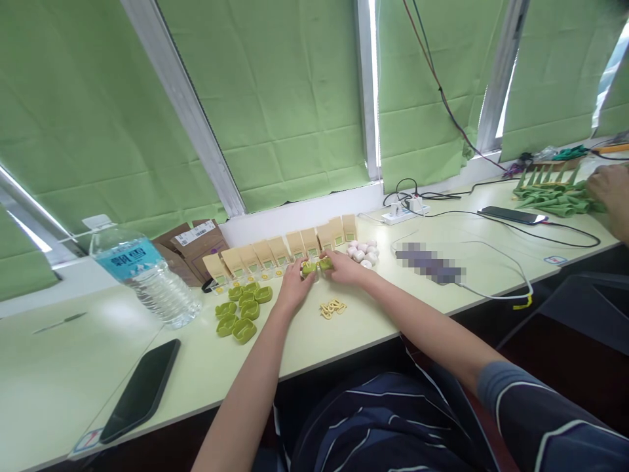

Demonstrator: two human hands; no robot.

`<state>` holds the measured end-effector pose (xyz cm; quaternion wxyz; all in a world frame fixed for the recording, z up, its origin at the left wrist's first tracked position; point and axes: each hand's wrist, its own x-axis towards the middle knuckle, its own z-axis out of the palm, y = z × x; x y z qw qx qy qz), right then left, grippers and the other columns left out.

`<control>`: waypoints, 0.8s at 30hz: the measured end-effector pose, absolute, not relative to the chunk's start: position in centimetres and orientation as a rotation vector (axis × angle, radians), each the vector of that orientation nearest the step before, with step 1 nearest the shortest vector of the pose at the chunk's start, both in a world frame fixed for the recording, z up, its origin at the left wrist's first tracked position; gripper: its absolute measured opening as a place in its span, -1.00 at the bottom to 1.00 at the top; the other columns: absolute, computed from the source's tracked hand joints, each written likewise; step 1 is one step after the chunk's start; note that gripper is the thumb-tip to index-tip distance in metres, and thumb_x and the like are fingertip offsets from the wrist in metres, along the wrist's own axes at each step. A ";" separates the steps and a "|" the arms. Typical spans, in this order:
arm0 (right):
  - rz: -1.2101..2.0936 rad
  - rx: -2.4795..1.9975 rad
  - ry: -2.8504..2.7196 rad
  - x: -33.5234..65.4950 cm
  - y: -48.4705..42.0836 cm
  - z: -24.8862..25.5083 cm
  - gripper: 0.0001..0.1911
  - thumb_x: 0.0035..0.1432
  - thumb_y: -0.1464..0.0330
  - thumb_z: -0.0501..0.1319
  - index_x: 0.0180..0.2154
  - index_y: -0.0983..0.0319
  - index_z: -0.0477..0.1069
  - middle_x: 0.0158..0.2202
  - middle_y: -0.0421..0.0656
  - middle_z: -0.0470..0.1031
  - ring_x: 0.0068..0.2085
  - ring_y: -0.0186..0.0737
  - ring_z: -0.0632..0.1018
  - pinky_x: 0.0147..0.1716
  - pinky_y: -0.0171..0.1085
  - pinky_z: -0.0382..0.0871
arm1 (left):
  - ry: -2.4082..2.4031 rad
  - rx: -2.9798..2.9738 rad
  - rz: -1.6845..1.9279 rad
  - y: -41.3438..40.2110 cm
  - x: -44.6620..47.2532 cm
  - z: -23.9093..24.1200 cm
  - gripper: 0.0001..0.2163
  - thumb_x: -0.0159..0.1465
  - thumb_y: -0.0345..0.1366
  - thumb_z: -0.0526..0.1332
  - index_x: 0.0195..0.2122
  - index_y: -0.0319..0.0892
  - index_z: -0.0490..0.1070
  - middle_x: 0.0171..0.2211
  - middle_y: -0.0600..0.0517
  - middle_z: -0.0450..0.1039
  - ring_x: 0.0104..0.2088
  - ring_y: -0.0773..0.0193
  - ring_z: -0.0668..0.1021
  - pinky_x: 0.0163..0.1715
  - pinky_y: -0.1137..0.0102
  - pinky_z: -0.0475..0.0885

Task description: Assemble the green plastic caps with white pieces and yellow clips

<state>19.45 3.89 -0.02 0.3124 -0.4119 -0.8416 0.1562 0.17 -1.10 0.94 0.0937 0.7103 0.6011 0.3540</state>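
Observation:
My left hand [295, 285] is closed around a small olive-green plastic piece [308, 269] near the row of boxes. Close beside it, my right hand [344, 269] pinches another small green piece [325, 263]. Whether the two pieces touch is too small to tell. Behind my hands runs a row of small boxes with raised tan card flaps [280, 250] and clear bases. Left of my left hand lie several green shell-like cups [244, 331]. A little pile of pale yellow loops [333, 308] rests in front of my hands. White rounded pieces [362, 252] are grouped beyond my right hand.
A large water bottle [147, 275], a black phone [142, 390] and a pen [61, 322] are on the left. Behind the bottle stands a cardboard box [194, 252]. To the right are a power strip [405, 211], cables, another phone [512, 215], and a person's hand [612, 190] by green cones [555, 196].

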 end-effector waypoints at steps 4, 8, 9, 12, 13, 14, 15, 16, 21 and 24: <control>0.401 -1.087 -2.244 19.5 3.8 0.0 -0.53 0.11 0.48 0.21 0.08 0.24 0.28 0.00 0.05 0.42 0.00 -0.05 0.46 -0.02 -0.18 0.32 | 1.773 2.107 1.040 -0.9 0.1 0.9 -0.56 0.29 -0.06 0.21 0.17 -0.05 0.34 -0.02 -0.15 0.39 -0.30 0.24 0.51 -0.07 0.20 0.42; 0.412 -1.081 -2.251 19.4 3.6 0.1 -0.54 0.12 0.47 0.21 0.09 0.24 0.28 0.00 0.06 0.42 0.00 -0.04 0.46 -0.02 -0.18 0.32 | 1.778 2.117 1.024 -0.9 0.0 0.9 -0.56 0.29 -0.11 0.22 0.18 -0.05 0.33 -0.02 -0.15 0.39 -0.24 0.19 0.51 -0.06 0.20 0.42; 0.414 -1.077 -2.252 19.4 3.6 0.1 -0.54 0.12 0.47 0.21 0.09 0.24 0.28 0.00 0.06 0.42 0.00 -0.04 0.46 -0.02 -0.18 0.32 | 1.778 2.117 1.019 -0.9 0.0 0.9 -0.56 0.29 -0.13 0.22 0.18 -0.05 0.32 -0.02 -0.15 0.39 -0.24 0.19 0.51 -0.06 0.19 0.42; 0.408 -1.068 -2.255 19.3 3.6 0.0 -0.55 0.13 0.48 0.20 0.08 0.25 0.28 -0.01 0.06 0.43 -0.01 -0.05 0.46 -0.02 -0.18 0.32 | 1.761 2.112 1.016 -0.8 0.0 0.8 -0.56 0.28 -0.18 0.23 0.19 -0.06 0.31 -0.02 -0.15 0.38 -0.27 0.21 0.51 -0.06 0.18 0.43; 0.406 -1.064 -2.257 19.3 3.7 0.0 -0.55 0.13 0.49 0.20 0.08 0.25 0.28 -0.01 0.06 0.43 -0.01 -0.06 0.46 -0.01 -0.17 0.32 | 1.748 2.108 1.019 -0.8 0.0 0.7 -0.55 0.28 -0.20 0.23 0.20 -0.06 0.30 -0.02 -0.15 0.38 -0.30 0.23 0.51 -0.06 0.18 0.43; 0.404 -1.058 -2.258 19.3 3.7 -0.1 -0.55 0.13 0.49 0.20 0.08 0.25 0.28 0.00 0.06 0.43 -0.01 -0.06 0.46 -0.01 -0.17 0.32 | 1.732 2.106 1.024 -0.8 0.0 0.7 -0.55 0.28 -0.21 0.23 0.20 -0.06 0.30 -0.01 -0.14 0.37 -0.32 0.25 0.51 -0.07 0.18 0.44; 0.404 -1.049 -2.258 19.3 3.8 -0.1 -0.54 0.13 0.49 0.20 0.09 0.25 0.28 0.01 0.06 0.42 -0.01 -0.06 0.46 0.00 -0.17 0.32 | 1.714 2.105 1.031 -0.7 -0.1 0.6 -0.54 0.27 -0.23 0.23 0.21 -0.05 0.29 -0.01 -0.14 0.37 -0.35 0.28 0.50 -0.07 0.18 0.45; 0.405 -1.039 -2.258 19.3 3.8 -0.2 -0.54 0.13 0.50 0.20 0.09 0.25 0.28 0.02 0.06 0.42 0.00 -0.06 0.46 0.01 -0.16 0.32 | 1.694 2.106 1.037 -0.7 -0.1 0.6 -0.53 0.27 -0.25 0.23 0.21 -0.05 0.28 -0.01 -0.14 0.37 -0.37 0.30 0.50 -0.08 0.19 0.46; 0.414 -1.025 -2.265 19.3 3.7 -0.1 -0.52 0.14 0.50 0.18 0.12 0.24 0.26 0.04 0.07 0.40 0.02 -0.06 0.46 0.02 -0.16 0.32 | 1.666 2.108 1.031 -0.9 0.0 0.6 -0.52 0.26 -0.30 0.22 0.22 -0.06 0.27 -0.01 -0.12 0.36 -0.41 0.34 0.50 -0.09 0.22 0.46; 0.431 -1.051 -2.266 19.3 3.3 0.2 -0.49 0.14 0.50 0.18 0.15 0.25 0.24 0.06 0.08 0.38 0.03 -0.07 0.46 0.02 -0.17 0.33 | 1.691 2.108 1.025 -1.0 0.2 0.8 -0.52 0.27 -0.27 0.20 0.23 -0.04 0.25 0.01 -0.12 0.36 -0.37 0.31 0.50 -0.06 0.21 0.44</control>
